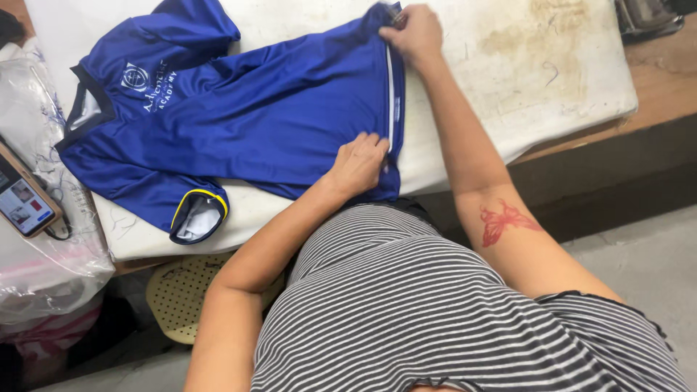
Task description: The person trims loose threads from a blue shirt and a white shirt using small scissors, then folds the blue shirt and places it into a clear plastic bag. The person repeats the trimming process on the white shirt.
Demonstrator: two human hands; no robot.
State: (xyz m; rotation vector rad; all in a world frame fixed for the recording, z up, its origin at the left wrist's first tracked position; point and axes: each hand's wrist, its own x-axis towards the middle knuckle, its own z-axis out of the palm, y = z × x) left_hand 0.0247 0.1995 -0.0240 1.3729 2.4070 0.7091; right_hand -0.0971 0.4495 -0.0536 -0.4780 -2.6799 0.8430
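Left hand (359, 161) is pinching the blue shirt's (247, 109) hem at centre frame, fingers curled; right hand (412, 30) is gripping its top-edge corner, fingers closed.

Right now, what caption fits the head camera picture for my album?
Both hands, left hand and right hand, grip the hem of a blue jersey spread on a stained white pad.

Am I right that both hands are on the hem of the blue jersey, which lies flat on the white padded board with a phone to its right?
Not quite: the phone lies to the left of the blue jersey, at the picture's left edge. The rest holds in the head view: the left hand and right hand are on the hem, and the jersey lies flat on the white padded board.
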